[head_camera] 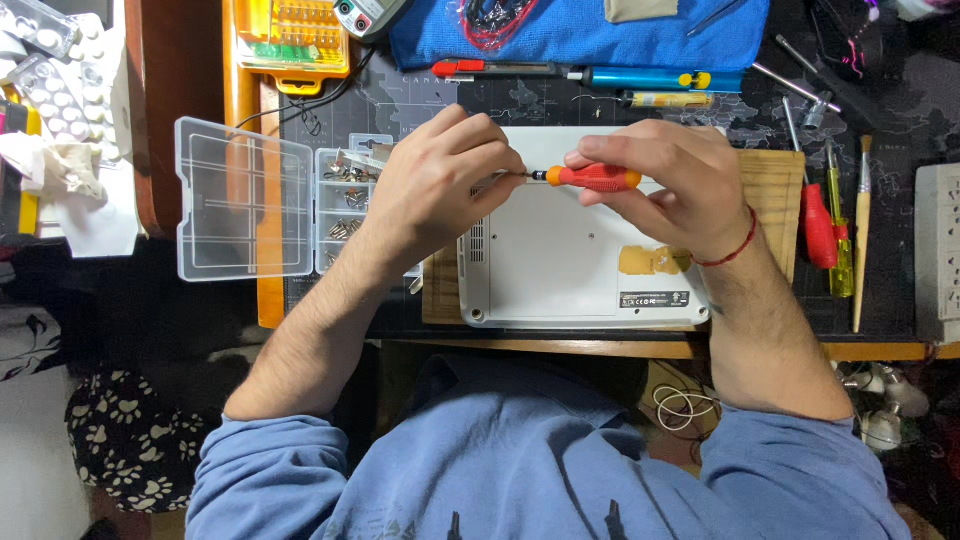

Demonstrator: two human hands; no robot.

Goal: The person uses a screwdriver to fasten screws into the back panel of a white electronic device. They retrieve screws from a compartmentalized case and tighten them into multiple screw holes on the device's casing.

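Head view looks straight down on a cluttered bench (900, 110) where a person in a blue sweatshirt works over a small white laptop (560, 260) lying bottom-up on a wooden board (775, 190). Their right hand (670, 185) is curled around the orange handle of a small screwdriver (592, 177), held level above the laptop's upper edge with its tip pointing left. Their left hand (440, 180) is closed to a pinch, fingertips meeting right at the screwdriver's tip; whether a screw sits between them is too small to tell. A red thread bracelet (738, 248) circles the right wrist.

Just left of the laptop stands a clear plastic compartment box (345, 205) with small metal screws in its cells, its lid (243, 200) swung open to the left. Along the far edge lie a blue cloth (580, 35), a blue-handled tool (650, 78) and a red-handled tool (480, 68), with a yellow bit case (295, 35) further left. To the right of the board rest a red-handled screwdriver (818, 225), a yellow-handled screwdriver (840, 240) and a thin wooden brush (861, 230), side by side, and a white power strip (938, 250) at the edge
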